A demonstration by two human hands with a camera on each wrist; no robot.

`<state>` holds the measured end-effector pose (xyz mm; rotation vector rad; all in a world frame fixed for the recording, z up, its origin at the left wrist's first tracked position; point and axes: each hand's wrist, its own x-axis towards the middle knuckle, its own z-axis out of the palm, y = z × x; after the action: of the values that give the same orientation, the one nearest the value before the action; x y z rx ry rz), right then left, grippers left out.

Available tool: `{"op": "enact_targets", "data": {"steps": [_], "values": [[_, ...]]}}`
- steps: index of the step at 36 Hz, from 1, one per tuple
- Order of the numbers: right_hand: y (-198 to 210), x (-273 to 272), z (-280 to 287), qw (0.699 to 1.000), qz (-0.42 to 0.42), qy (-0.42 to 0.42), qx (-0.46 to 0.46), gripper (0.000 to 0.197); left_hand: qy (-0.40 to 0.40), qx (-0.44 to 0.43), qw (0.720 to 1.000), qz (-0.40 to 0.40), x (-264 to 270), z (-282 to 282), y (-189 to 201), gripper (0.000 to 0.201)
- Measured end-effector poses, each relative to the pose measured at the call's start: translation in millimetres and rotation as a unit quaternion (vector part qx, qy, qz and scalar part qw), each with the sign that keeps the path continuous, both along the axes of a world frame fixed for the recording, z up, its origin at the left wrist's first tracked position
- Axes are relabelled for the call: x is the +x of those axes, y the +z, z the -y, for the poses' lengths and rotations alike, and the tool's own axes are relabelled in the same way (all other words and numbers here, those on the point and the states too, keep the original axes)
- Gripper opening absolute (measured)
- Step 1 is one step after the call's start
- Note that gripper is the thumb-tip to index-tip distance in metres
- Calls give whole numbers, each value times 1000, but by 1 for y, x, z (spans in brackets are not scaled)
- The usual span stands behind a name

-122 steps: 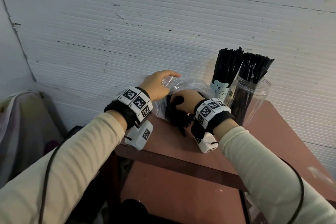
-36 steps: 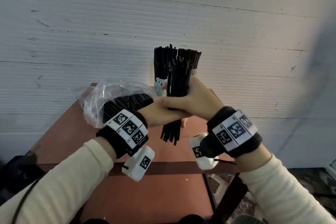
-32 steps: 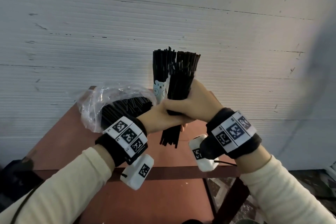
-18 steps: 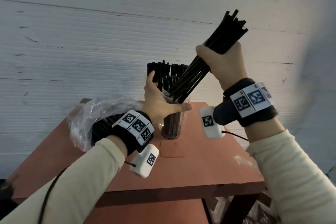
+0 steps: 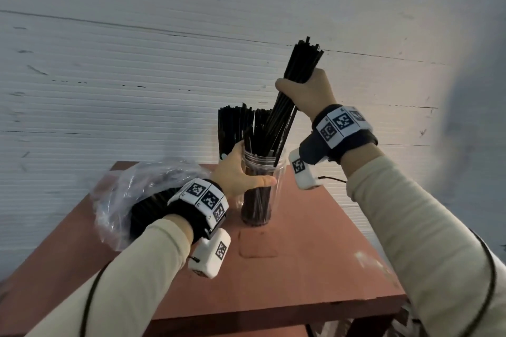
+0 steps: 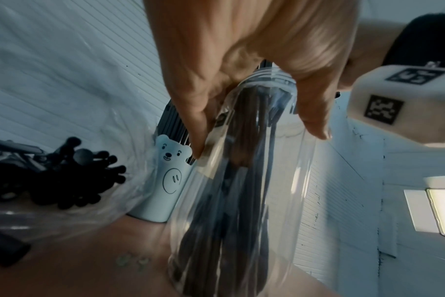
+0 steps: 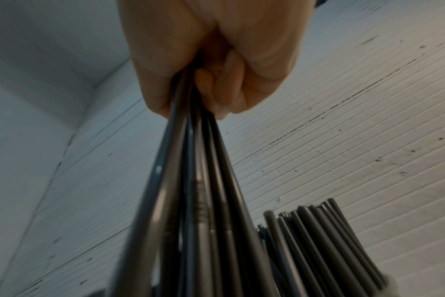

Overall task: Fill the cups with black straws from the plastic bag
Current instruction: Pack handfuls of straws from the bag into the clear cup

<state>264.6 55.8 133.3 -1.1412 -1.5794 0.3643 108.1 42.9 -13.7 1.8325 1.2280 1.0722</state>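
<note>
Glossy clear plastic cup [image 5: 262,189], crinkly plastic bag [image 5: 128,200], matt reddish table [image 5: 315,268]

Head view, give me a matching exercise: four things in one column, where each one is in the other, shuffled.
1. straw bundle
2. clear cup
3. bear cup
4. plastic bag

A. lying on the table's left side
B. behind the clear cup
C. gripped by the right hand
D. held by the left hand

Pairs: 1-C, 2-D, 3-B, 4-A

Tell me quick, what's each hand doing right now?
Left hand: fingers curled round the clear cup, holding it.
Right hand: gripping a bundle of black straws, lower ends in the cup.
</note>
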Motion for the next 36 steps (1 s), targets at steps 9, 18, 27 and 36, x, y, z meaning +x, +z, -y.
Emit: {"op": "enact_targets", "data": {"steps": [9, 18, 27, 36], "values": [[15, -9, -4, 999, 12, 10, 30, 42, 3, 13, 1000, -11, 1, -2, 1, 97], [-9, -11, -4, 998, 47, 16, 33, 43, -13, 14, 1000, 1, 0, 1, 1, 95], [-9, -4, -3, 993, 94, 35, -61, 38, -1, -7, 1000, 6, 1, 2, 3, 96], [-43, 3, 4, 940, 162, 120, -275, 64, -5, -19, 1000, 14, 2, 1, 1, 100]]}}
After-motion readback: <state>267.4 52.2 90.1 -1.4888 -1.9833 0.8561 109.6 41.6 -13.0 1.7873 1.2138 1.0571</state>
